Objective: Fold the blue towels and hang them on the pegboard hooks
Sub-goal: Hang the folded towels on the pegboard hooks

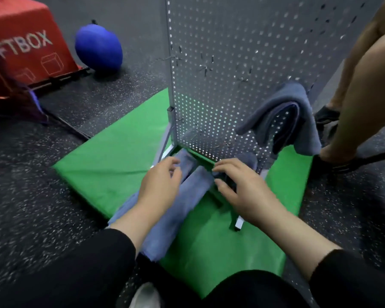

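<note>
A blue towel [185,196] lies in a long strip on the green mat [111,161], running from near my knees up to the foot of the grey pegboard [231,63]. My left hand [160,187] hovers over the strip with fingers loosely curled, holding nothing that I can see. My right hand [242,185] reaches over the towel's far end at the pegboard's base, fingers bent down; whether it grips the cloth is hidden. A second blue towel [285,116] hangs draped on hooks at the pegboard's lower right. Bare metal hooks [206,70] stick out higher up.
The pegboard's metal stand legs [239,223] rest on the mat. A red box [25,50] and a blue ball [98,50] sit on the dark speckled floor at the back left. Another person's bare legs [353,85] stand at the right edge.
</note>
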The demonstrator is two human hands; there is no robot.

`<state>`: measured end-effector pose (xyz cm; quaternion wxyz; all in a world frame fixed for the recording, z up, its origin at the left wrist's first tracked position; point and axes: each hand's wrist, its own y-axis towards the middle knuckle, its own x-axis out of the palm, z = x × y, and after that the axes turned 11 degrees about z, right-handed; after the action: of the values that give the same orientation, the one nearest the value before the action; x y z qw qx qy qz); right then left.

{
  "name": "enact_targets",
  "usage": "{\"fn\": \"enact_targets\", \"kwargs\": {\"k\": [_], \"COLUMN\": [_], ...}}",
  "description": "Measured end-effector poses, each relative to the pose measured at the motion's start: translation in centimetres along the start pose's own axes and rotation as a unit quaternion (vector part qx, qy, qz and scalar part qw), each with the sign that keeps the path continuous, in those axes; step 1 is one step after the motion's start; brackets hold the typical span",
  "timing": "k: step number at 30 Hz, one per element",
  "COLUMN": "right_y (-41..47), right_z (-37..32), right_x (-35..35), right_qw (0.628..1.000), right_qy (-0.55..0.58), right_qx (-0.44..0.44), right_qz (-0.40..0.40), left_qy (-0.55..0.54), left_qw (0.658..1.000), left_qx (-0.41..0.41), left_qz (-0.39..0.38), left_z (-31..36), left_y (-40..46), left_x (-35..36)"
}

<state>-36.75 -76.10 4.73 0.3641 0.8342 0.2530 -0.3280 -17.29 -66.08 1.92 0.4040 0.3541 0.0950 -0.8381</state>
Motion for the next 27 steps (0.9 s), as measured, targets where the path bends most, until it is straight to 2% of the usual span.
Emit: {"fn": "enact_targets", "kwargs": {"k": [4,8,10,12,17,19,21,24,27], "right_y": [1.3,0.3,0.0,0.0,-0.2,-0.4,-0.6,-0.8,-0.8], "right_z": [-0.2,0.0,0.4,0.6,0.5,0.6,0.7,1.0,1.7], "right_x": [6.8,10.5,11.3,11.7,12.1,12.0,11.9,12.0,11.6], "right_qw": [0.972,0.902,0.877,0.867,0.871,0.875,0.877,0.883,0.903], "right_qy": [-0.120,-0.236,-0.258,-0.266,-0.256,-0.248,-0.232,-0.213,-0.194], "right_qx": [0.019,-0.029,-0.043,-0.043,-0.034,-0.026,-0.009,0.000,0.011], "right_qz": [-0.203,-0.359,-0.403,-0.418,-0.417,-0.416,-0.420,-0.419,-0.384], "left_qy": [0.106,0.148,0.183,0.215,0.260,0.271,0.252,0.210,0.088], "left_qw": [0.991,0.984,0.977,0.969,0.960,0.959,0.964,0.971,0.981], "left_qx": [-0.029,-0.011,0.002,0.018,0.039,0.022,-0.021,-0.039,-0.103], "left_qz": [-0.074,-0.100,-0.110,-0.119,-0.100,-0.083,-0.077,-0.107,-0.138], "left_z": [-4.0,-7.4,-8.7,-9.3,-9.5,-9.0,-8.7,-7.9,-6.5], "left_y": [-1.2,-2.9,-3.8,-4.5,-4.7,-4.5,-4.2,-3.5,-2.5], "left_x": [-0.8,0.0,0.6,1.2,2.5,3.0,3.5,3.7,3.3]}}
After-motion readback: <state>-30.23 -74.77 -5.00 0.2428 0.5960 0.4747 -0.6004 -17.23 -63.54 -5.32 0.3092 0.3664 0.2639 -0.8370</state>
